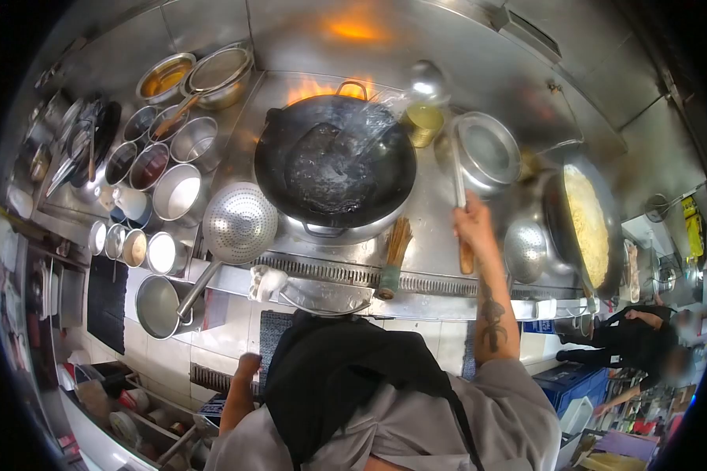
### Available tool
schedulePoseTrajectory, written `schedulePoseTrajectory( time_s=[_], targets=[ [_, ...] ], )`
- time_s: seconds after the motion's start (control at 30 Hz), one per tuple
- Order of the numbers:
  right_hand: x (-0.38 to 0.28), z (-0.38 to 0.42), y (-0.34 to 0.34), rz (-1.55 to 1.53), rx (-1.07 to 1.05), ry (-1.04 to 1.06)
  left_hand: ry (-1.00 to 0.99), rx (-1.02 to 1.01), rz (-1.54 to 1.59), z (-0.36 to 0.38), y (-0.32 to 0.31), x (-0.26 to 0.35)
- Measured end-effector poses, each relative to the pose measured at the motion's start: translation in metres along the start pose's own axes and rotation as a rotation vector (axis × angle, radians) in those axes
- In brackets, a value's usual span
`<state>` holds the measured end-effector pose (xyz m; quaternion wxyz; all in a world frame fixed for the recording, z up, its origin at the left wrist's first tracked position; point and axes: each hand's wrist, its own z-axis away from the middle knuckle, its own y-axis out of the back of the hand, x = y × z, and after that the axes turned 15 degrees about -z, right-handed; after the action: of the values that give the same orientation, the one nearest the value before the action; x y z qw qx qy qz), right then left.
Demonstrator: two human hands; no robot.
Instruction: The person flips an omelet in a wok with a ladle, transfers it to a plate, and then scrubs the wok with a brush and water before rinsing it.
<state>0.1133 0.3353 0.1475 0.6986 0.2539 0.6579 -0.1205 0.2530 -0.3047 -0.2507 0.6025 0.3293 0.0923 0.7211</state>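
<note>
My right hand point(473, 224) grips the long handle of a steel ladle point(426, 78), whose bowl hangs above the far right rim of a big black wok point(334, 161). Liquid pours from the ladle into the wok, which holds dark watery liquid over orange flames. My left hand point(247, 366) hangs low by my side, fingers curled, away from the stove; whether it holds anything cannot be made out. A perforated steel strainer point(239, 222) rests left of the wok.
Several metal seasoning pots point(169, 169) crowd the left counter. A steel bowl point(489, 151) and a second wok with yellow food point(587, 224) sit to the right. A bamboo brush point(393, 259) stands at the stove's front edge. Another person point(644, 341) bends at far right.
</note>
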Motion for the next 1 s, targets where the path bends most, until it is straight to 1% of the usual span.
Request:
schedulePoseTrajectory(
  time_s=[0.03, 0.07, 0.13, 0.17, 0.23, 0.27, 0.3, 0.33, 0.37, 0.43, 0.47, 0.53, 0.57, 0.6, 0.67, 0.77, 0.83, 0.93, 0.97, 1.0],
  targets=[
    [0.002, -0.010, 0.017, 0.075, 0.011, 0.024, -0.113, -0.105, -0.309, -0.009, -0.006, -0.015],
    [0.004, -0.022, 0.036, 0.151, 0.028, 0.047, -0.120, -0.063, -0.205, 0.017, 0.003, 0.003],
    [0.043, -0.062, 0.086, 0.505, 0.152, 0.264, -0.118, -0.004, -0.033, 0.045, -0.001, 0.016],
    [0.065, -0.079, 0.107, 0.687, 0.213, 0.367, 0.004, -0.016, 0.074, 0.064, 0.016, 0.045],
    [0.094, -0.101, 0.135, 0.804, 0.279, 0.265, 0.252, 0.002, 0.303, 0.106, 0.051, 0.107],
    [0.099, -0.108, 0.143, 0.856, 0.308, 0.217, 0.125, 0.019, 0.307, 0.090, 0.030, 0.079],
    [0.099, -0.113, 0.145, 0.768, 0.300, 0.034, 0.000, 0.037, 0.311, 0.075, 0.014, 0.059],
    [0.098, -0.115, 0.144, 0.675, 0.285, -0.147, 0.299, -0.026, 0.750, 0.054, -0.009, 0.042],
    [0.097, -0.116, 0.142, 0.579, 0.268, -0.323, 0.238, 0.015, 0.614, 0.056, -0.001, 0.050],
    [0.077, -0.103, 0.145, 0.186, 0.110, -0.399, 0.119, 0.094, 0.352, 0.068, 0.011, 0.069],
    [0.070, -0.097, 0.146, -0.009, 0.028, -0.432, 0.103, 0.094, 0.314, 0.065, 0.011, 0.069],
    [0.075, -0.105, 0.145, -0.573, 0.112, -0.471, 0.070, 0.097, 0.240, 0.062, 0.017, 0.071],
    [0.076, -0.109, 0.145, -0.856, 0.151, -0.480, 0.143, 0.080, 0.175, 0.065, 0.024, 0.081],
    [0.076, -0.110, 0.149, -0.979, 0.057, -0.468, 0.125, 0.085, 0.135, 0.057, 0.023, 0.076],
    [0.054, -0.101, 0.152, -1.219, -0.133, -0.433, -0.009, 0.101, 0.009, 0.045, 0.022, 0.062],
    [0.024, -0.083, 0.149, -1.254, -0.161, -0.537, -0.211, 0.121, -0.335, 0.029, 0.023, 0.048],
    [0.005, -0.063, 0.138, -1.313, -0.263, -0.517, -0.299, 0.070, -0.622, 0.028, 0.040, 0.061],
    [-0.023, -0.028, 0.111, -1.420, -0.415, -0.484, -0.450, 0.211, -0.508, 0.013, 0.038, 0.049],
    [-0.030, -0.019, 0.100, -1.458, -0.466, -0.469, -0.588, 0.281, -0.738, -0.001, 0.039, 0.043],
    [-0.035, -0.010, 0.090, -1.495, -0.494, -0.497, -0.386, 0.201, -0.405, -0.007, 0.034, 0.045]
  ],
)
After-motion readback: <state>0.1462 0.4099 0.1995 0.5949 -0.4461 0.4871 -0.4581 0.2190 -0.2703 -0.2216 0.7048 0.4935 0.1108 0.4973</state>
